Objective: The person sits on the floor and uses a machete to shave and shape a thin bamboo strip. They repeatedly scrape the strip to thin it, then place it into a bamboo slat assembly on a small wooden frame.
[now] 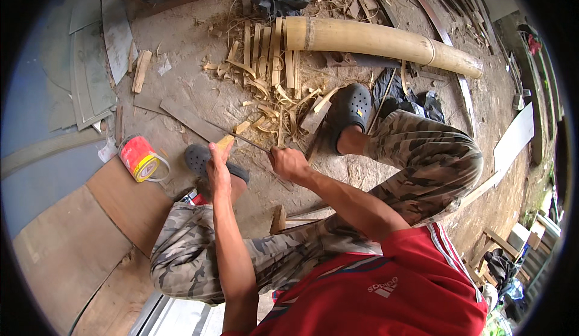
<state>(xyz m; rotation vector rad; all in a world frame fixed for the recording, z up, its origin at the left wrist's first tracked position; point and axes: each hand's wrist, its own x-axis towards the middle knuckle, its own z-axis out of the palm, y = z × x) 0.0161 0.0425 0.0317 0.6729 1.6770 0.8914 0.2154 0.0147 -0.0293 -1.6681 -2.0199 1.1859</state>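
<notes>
Sitting well left of the shavings pile (283, 104): red bucket (135, 153). Left hand (219, 168) gripping yellow bamboo strip (225, 141), on the pile's near-left side. Thin dark blade (256, 144) crosses the strip. Right hand (291, 164) closed around blade's near end, just nearer than pile. Bamboo pole (380, 39) lies beyond pile, extending right.

A wide fisheye view looks down and forward from the person's head, over a red shirt (338, 309), onto the left hand (218, 168) and right hand (290, 165) close below.
</notes>
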